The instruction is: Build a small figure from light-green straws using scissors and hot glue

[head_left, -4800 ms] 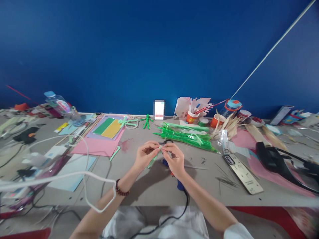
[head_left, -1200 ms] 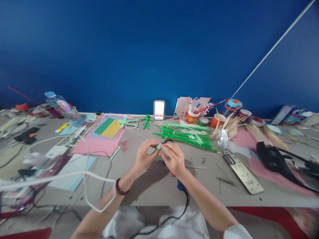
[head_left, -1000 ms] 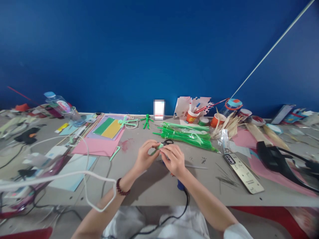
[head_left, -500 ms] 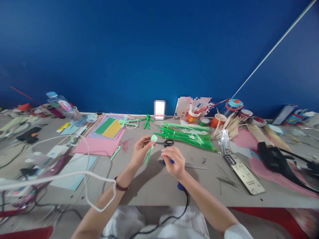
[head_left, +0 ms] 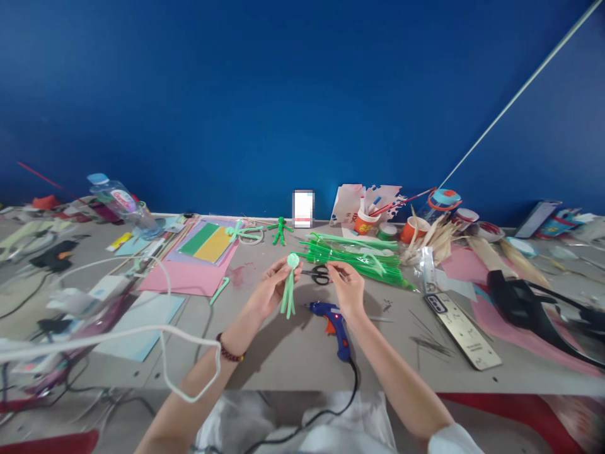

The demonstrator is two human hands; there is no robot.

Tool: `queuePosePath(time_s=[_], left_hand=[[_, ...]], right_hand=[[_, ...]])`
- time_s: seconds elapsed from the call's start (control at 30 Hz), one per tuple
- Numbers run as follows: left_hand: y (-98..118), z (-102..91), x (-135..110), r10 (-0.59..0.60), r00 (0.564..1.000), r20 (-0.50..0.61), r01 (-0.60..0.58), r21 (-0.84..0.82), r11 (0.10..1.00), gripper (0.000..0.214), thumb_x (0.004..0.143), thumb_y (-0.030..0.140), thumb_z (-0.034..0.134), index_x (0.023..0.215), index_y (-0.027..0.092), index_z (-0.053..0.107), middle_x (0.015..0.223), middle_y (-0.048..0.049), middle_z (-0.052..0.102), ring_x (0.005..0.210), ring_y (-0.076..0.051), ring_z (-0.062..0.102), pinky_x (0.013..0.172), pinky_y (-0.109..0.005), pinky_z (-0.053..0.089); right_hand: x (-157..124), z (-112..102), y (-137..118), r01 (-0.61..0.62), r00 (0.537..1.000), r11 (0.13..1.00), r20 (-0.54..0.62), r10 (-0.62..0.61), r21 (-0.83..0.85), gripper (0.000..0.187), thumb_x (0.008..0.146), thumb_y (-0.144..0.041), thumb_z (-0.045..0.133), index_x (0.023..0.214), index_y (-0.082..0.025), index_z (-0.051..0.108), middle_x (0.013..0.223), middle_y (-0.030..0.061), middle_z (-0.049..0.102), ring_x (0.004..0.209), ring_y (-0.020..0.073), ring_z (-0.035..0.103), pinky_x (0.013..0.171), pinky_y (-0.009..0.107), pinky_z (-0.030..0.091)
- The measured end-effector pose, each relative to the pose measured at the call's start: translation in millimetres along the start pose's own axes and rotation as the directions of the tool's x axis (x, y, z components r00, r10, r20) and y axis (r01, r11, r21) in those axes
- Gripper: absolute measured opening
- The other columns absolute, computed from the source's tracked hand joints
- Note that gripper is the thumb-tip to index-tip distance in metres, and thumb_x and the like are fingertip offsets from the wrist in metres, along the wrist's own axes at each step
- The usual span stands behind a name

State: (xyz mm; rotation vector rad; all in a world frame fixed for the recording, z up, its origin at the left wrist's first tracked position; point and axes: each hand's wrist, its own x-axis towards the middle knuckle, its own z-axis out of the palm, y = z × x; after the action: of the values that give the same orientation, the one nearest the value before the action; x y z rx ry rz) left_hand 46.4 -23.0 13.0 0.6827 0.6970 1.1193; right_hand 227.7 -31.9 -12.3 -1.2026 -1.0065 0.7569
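Note:
My left hand is closed in a pinch on a pale green straw figure. Its coiled round head sticks up above my fingers and its strands hang down toward the grey table. My right hand is off to the right, fingers loosely apart, with its fingertips at the handles of black scissors lying on the table. Between my hands a blue glue gun rests on the table, and its black cord runs toward me.
A bundle of bright green straws lies behind the scissors. A small dark green figure, pink paper, orange cups, a phone and a water bottle crowd the table. A white cable loops at the left.
My hands have parted: the left lifted the green figure so that it hangs free, and the right moved right to the scissors, uncovering the blue glue gun.

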Motion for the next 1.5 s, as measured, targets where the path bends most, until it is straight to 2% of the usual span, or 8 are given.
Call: queuePosePath(time_s=[0.17,0.27,0.4,0.53,0.67,0.87,1.1,1.5], left_hand=[[2,2.7,-2,-0.064,0.998,-0.001,0.064,-0.071,0.995,0.018,0.072,0.021,0.070,0.088,0.017,0.064,0.077,-0.0013,0.064,0.058,-0.007,0.057,0.061,-0.020,0.050],[1,4.7,-4,-0.078,0.997,0.009,0.078,-0.060,0.995,0.020,0.070,0.021,0.071,0.088,0.017,0.062,0.074,-0.0003,0.063,0.056,-0.007,0.055,0.058,-0.020,0.048],[-4,6.5,-5,-0.027,0.999,0.029,0.027,-0.011,1.000,0.020,0.069,0.025,0.072,0.082,0.017,0.058,0.071,-0.0002,0.064,0.057,-0.007,0.057,0.059,-0.020,0.047],[-11,10.1,-6,0.028,1.000,0.010,-0.028,0.066,0.997,0.024,0.063,0.026,0.077,0.073,0.016,0.057,0.063,0.0014,0.063,0.054,-0.008,0.058,0.059,-0.021,0.048],[-16,13.6,-8,0.124,0.992,-0.024,-0.118,0.180,0.977,0.023,0.060,0.027,0.078,0.071,0.015,0.062,0.066,0.0013,0.065,0.057,-0.009,0.059,0.062,-0.023,0.049],[-18,18.2,-12,0.198,0.980,0.000,-0.191,0.265,0.945,0.021,0.061,0.029,0.077,0.071,0.014,0.066,0.068,-0.0015,0.067,0.061,-0.012,0.060,0.064,-0.026,0.050],[-23,20.9,-15,0.254,0.967,0.013,-0.246,0.297,0.922,0.022,0.064,0.030,0.075,0.075,0.013,0.068,0.069,-0.0037,0.069,0.061,-0.013,0.062,0.064,-0.027,0.052],[-23,16.1,-17,0.289,0.956,0.058,-0.282,0.465,0.839,0.022,0.070,0.033,0.070,0.078,0.013,0.068,0.078,-0.0081,0.071,0.070,-0.017,0.065,0.068,-0.030,0.054]], right_hand=[[5,-7,-4,0.011,0.998,0.977,0.062,0.002,-0.212,0.032,0.075,-0.046,0.061,0.065,-0.017,0.069,0.063,0.0043,0.068,0.060,0.0174,0.063,0.059,0.028,0.049],[6,-7,-8,0.077,0.988,0.961,0.151,-0.037,-0.266,0.036,0.084,-0.045,0.050,0.074,-0.017,0.072,0.070,0.0061,0.071,0.069,0.0196,0.066,0.063,0.029,0.050],[-2,1,-12,0.160,0.945,0.976,0.310,-0.107,-0.150,0.025,0.082,-0.038,0.056,0.092,-0.019,0.069,0.092,0.0072,0.070,0.083,0.0192,0.065,0.066,0.027,0.051],[-16,12,-14,0.091,0.896,0.995,0.434,-0.094,0.029,0.018,0.077,-0.034,0.063,0.087,-0.020,0.068,0.091,0.0053,0.066,0.077,0.0166,0.063,0.065,0.027,0.053],[-22,16,-13,0.002,0.903,0.989,0.426,-0.066,0.150,0.014,0.074,-0.032,0.067,0.080,-0.019,0.068,0.088,0.0038,0.062,0.071,0.0147,0.061,0.062,0.027,0.054],[-25,18,-11,-0.173,0.923,0.964,0.374,0.087,0.203,0.013,0.070,-0.030,0.070,0.077,-0.019,0.071,0.082,0.0015,0.059,0.066,0.0114,0.056,0.058,0.023,0.048],[-29,24,-10,-0.353,0.905,0.858,0.371,0.211,0.374,0.012,0.066,-0.032,0.073,0.067,-0.020,0.072,0.073,-0.0005,0.056,0.060,0.0087,0.048,0.057,0.023,0.042],[-25,20,-14,-0.478,0.869,0.746,0.373,0.325,0.463,0.021,0.061,-0.035,0.077,0.062,-0.017,0.066,0.059,-0.0025,0.057,0.056,0.0089,0.050,0.058,0.023,0.043]])
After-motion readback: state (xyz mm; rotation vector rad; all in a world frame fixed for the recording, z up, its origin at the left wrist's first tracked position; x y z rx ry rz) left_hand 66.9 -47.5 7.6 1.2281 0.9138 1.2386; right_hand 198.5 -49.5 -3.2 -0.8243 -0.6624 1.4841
